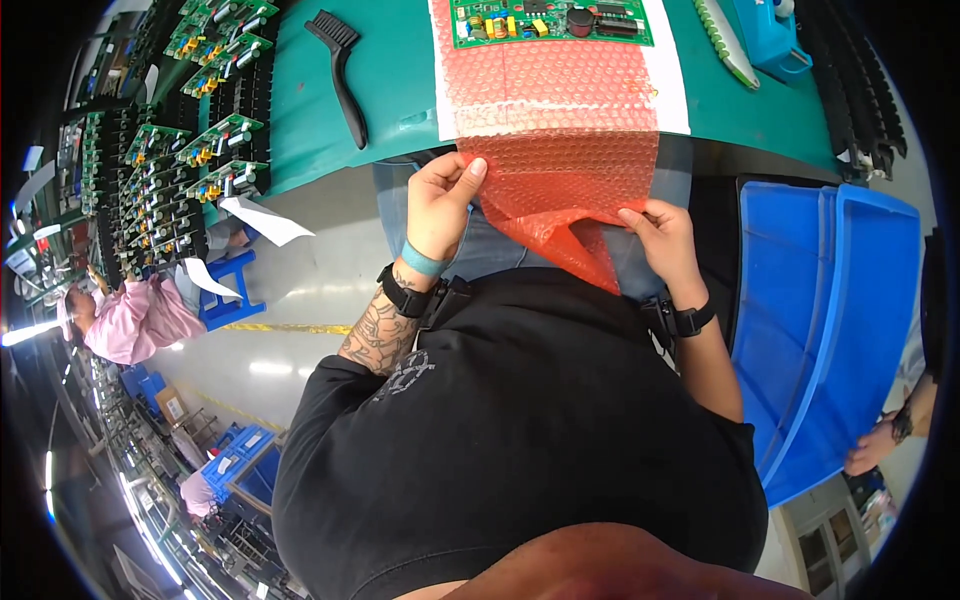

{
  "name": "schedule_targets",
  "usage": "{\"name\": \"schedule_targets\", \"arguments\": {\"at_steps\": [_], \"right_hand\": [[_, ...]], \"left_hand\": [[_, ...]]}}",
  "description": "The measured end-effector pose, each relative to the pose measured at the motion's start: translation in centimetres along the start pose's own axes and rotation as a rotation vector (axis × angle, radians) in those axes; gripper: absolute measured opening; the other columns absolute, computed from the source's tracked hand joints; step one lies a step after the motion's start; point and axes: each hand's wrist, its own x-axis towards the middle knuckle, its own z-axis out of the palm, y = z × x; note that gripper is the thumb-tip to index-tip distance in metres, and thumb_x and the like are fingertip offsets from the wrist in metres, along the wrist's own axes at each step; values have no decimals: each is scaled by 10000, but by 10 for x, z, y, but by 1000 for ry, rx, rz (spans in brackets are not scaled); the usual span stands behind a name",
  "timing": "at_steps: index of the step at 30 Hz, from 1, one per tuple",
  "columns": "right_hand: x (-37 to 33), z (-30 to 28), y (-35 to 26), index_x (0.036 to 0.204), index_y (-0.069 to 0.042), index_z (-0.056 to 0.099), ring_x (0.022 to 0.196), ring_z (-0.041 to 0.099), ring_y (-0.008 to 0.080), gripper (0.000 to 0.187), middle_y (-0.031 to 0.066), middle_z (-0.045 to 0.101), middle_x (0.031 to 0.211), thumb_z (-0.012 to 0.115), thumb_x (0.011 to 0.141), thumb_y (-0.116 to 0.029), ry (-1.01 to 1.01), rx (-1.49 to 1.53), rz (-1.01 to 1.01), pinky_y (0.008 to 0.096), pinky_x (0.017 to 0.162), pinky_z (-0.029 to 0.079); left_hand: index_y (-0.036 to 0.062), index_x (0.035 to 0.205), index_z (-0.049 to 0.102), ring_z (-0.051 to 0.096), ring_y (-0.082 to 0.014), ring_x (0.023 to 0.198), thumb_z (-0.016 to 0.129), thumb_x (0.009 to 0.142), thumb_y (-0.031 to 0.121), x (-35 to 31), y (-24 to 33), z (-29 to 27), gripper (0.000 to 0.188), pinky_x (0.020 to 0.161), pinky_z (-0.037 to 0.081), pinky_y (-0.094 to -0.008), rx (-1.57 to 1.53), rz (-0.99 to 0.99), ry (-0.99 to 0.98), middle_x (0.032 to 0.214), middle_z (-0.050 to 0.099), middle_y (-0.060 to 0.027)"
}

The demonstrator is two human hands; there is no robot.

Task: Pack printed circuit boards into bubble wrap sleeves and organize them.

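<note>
A sheet or bag of red bubble wrap (pixel 570 175) hangs over the near edge of the green-topped table, its upper part lying flat. My left hand (pixel 440 200) pinches its left edge between thumb and fingers. At the other side, my right hand (pixel 660 238) grips the lower right edge, where the wrap is folded and bunched. On the far end of the wrap rests a green circuit board (pixel 550 22) with yellow, black and white components. White sheet material (pixel 672 95) shows beneath the wrap.
A black brush (pixel 345 85) lies left on the green tabletop (pixel 410 60). Racks of circuit boards (pixel 225 150) stand further left. Far right are a green-and-white tool (pixel 727 45) and a blue device (pixel 775 40). Blue bins (pixel 830 320) stand at my right, touched by another person's hand (pixel 872 447).
</note>
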Motion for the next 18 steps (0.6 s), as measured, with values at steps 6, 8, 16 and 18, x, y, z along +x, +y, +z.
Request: {"name": "schedule_targets", "arguments": {"at_steps": [6,8,16,18], "right_hand": [[-1,18,-13,1064,16,738,769,681,87,135,46,759,943,716,990,-95,84,249,133,245,692,519],[-1,20,-20,1063,9,736,762,688,99,136,50,759,949,716,993,-105,118,307,201,250,694,523],[7,-17,-51,1014,-33,729,814,705,121,138,37,742,928,696,1021,-167,222,143,114,244,735,538],[1,-32,-77,1027,-22,738,792,679,106,128,33,739,915,725,1002,-147,122,-192,70,242,748,532]], "left_hand": [[-47,1110,715,664,-76,894,732,989,67,6,-18,-5,167,825,533,-240,50,8,-54,999,744,-26],[-40,1122,717,667,-84,899,742,985,81,13,-16,-4,185,829,538,-252,29,3,-73,1001,745,-25],[-24,1093,743,733,-249,955,818,909,147,-4,-25,-22,262,871,559,-349,424,-45,-557,1017,771,-133],[-17,1011,756,739,-328,902,854,862,189,-6,-17,-21,273,812,565,-372,762,56,-738,937,759,-176]]}}
